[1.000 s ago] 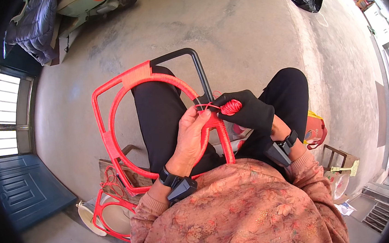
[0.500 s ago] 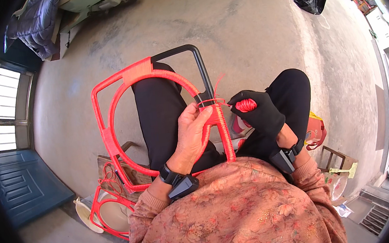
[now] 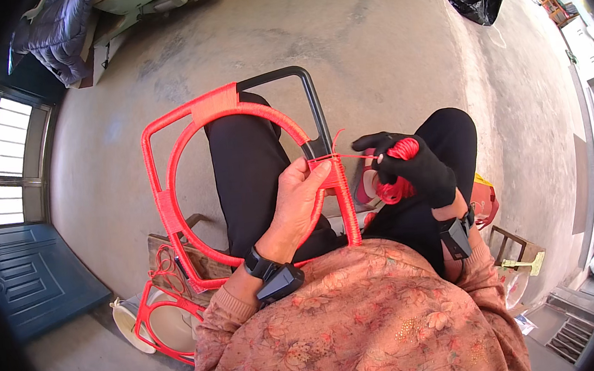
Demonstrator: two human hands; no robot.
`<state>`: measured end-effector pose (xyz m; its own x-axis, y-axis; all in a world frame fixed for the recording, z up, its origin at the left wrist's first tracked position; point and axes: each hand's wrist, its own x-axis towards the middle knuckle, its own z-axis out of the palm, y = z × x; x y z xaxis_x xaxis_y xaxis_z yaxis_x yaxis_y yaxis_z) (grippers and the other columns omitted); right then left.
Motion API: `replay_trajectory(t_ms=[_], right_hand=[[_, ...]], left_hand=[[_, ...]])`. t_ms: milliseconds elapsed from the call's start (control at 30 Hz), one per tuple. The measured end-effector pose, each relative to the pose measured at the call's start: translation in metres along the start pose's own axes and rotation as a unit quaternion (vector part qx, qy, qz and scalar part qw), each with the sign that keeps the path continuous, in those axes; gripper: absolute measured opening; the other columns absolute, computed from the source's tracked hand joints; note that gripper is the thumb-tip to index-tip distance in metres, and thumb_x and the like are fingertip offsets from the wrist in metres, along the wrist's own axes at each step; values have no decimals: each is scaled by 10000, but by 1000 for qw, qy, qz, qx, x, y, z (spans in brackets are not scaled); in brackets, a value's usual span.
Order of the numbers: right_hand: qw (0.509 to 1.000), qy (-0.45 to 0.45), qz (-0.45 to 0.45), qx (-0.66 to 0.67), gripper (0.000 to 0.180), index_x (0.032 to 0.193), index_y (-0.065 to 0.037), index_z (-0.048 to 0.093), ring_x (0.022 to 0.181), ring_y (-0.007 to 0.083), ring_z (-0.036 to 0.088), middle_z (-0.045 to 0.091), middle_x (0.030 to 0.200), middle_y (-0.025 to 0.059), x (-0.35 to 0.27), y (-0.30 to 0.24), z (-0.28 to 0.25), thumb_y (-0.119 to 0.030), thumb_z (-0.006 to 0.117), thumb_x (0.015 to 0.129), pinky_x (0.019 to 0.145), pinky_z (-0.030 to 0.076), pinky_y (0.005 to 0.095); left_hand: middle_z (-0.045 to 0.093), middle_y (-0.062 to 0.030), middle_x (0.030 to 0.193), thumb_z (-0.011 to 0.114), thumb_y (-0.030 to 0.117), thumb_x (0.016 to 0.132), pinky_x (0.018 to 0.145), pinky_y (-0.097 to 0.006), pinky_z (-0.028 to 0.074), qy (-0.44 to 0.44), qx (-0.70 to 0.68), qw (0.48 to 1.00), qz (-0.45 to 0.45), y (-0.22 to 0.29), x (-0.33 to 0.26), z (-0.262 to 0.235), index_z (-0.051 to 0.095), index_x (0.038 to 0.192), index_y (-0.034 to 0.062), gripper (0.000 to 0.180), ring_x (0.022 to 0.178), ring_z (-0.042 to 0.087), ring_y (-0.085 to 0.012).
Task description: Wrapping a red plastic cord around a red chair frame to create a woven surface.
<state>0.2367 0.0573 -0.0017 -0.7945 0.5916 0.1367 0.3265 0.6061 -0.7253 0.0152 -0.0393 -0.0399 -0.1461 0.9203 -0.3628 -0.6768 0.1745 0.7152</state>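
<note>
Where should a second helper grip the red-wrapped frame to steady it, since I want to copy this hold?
Probably the bare black corner of the frame, coming from the far side: it sticks out past the knees, unwrapped, clear of the left hand and the taut cord to the gloved right hand.

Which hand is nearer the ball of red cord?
Right. The gloved right hand grips the ball of red cord; the bare left hand holds the frame beside it.

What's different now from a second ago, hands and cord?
The right hand, gloved and holding the red cord ball, has drawn away to the person's right, pulling the cord taut. The left hand still grips the frame at the wrapping point; the frame stays on the lap.
</note>
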Motion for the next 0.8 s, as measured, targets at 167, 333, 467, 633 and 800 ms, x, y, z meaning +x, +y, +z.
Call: replay_trajectory(t_ms=[167,333,467,633,800], right_hand=[[988,32,-141,-43,284,1081,14,598,901,193,610,623,1012,70,-19,-10,13,-1,506,813,766,482,325],[923,7,143,357,67,849,-17,570,655,119,582,605,762,56,47,-40,3,-71,537,869,616,452,265],[856,-29,234,460,111,805,-35,556,609,102,563,589,713,54,44,-44,12,-111,604,869,575,436,251],[972,15,162,168,166,890,-11,588,712,107,590,603,791,42,30,-59,35,-164,649,866,600,456,250],[978,114,100,143,142,1018,-32,572,727,146,538,547,868,41,-2,-26,20,-62,552,881,653,458,278]], left_hand=[[670,-26,897,579,162,938,526,-215,484,8,99,995,4,0,3,-6,600,1063,46,172,736,636,-86],[669,-23,872,603,186,925,460,-195,443,19,39,999,-4,2,2,-1,601,1051,57,181,679,611,-65],[653,-15,819,635,193,903,426,-182,412,4,108,993,-52,14,5,8,604,1003,50,177,603,575,-46],[661,-31,823,646,197,896,384,-175,377,-16,138,990,-31,5,7,-1,605,970,42,177,525,550,-50],[673,-79,780,639,222,901,373,-186,384,2,109,993,-39,6,7,5,590,932,31,199,566,623,-107]])
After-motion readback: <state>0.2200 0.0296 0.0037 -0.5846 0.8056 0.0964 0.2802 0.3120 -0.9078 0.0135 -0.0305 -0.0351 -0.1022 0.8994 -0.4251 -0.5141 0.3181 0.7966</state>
